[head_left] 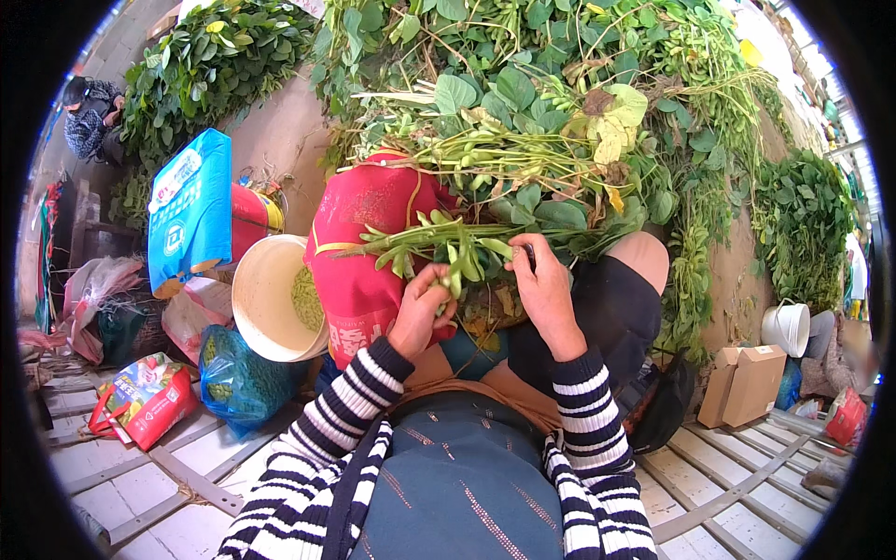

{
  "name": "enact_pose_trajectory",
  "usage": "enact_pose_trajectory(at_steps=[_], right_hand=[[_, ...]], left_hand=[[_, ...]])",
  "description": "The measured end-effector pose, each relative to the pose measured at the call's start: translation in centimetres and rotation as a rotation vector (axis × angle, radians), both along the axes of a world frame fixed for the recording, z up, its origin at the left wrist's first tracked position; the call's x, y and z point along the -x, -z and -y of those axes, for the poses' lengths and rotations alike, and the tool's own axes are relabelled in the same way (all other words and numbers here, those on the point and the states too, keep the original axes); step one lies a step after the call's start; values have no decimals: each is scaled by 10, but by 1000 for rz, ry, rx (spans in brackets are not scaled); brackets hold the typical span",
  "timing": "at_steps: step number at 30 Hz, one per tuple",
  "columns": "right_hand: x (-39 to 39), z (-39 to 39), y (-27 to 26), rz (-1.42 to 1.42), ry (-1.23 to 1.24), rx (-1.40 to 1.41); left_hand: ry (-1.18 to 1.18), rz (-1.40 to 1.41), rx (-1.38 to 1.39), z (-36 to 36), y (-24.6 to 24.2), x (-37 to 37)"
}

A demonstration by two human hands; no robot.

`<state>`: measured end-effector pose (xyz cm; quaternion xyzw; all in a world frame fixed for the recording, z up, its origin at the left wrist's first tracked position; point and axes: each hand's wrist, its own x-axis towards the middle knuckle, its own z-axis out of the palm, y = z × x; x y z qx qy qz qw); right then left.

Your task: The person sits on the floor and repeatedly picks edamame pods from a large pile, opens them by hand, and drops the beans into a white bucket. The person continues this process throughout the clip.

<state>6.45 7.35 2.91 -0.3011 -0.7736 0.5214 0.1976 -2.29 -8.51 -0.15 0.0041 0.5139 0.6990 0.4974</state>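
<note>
My left hand [425,308] has its fingers closed around green bean pods, low on the near side of a soybean stalk. My right hand [542,283] pinches a green pod [497,246] at the stalk; something small and dark shows at its fingers. The stalk with its pods [420,238] lies across my lap, over a red cloth [357,210] on the left knee. Beyond it rests a heap of cut soybean plants [518,140] with pods, leaves and some yellowed leaves. Shelled green beans [306,297] lie inside a white bucket [269,301] at my left.
A blue bag [189,210], a red bucket [246,217], a blue plastic bag [245,378] and a red shopping bag [150,399] are at left. Cardboard boxes [742,385] and a white bucket [784,327] stand at right. A person [91,119] is at upper left, another [829,360] at far right.
</note>
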Motion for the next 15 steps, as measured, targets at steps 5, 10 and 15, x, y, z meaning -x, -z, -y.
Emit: enact_pose_trajectory(at_steps=[5,10,15], right_hand=[[0,3,10,-44,-7,56],[-3,11,0,-79,11,-116],[-20,27,-9,51,-120,-162]], left_hand=[[518,265,-161,13,-34,-7],[132,107,-57,-26,-41,-12],[130,142,-167,-37,-19,-1]])
